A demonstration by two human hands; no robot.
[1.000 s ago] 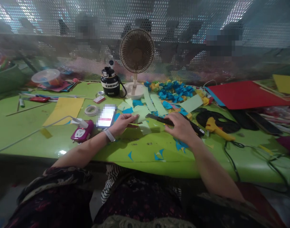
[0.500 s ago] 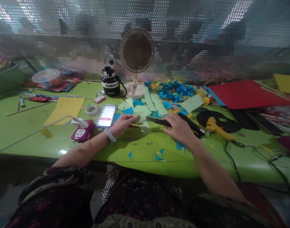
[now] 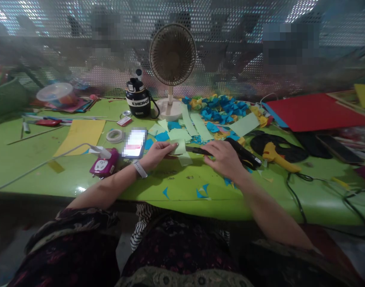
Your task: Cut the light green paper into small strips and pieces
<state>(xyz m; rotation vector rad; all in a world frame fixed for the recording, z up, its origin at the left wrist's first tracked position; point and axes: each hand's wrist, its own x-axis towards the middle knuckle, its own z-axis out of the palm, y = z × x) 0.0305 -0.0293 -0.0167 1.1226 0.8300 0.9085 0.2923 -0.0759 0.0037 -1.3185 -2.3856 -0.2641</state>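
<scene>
Green paper point(image 3: 179, 146) nudged rightward, left hand point(image 3: 156, 154) pinching its edge, right hand point(image 3: 226, 158) gripping cutter point(image 3: 197, 150).

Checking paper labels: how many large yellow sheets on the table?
2. One yellow sheet lies left of the tape roll; a second yellow sheet sits far right, behind the red sheet. Others may be hidden.
</scene>
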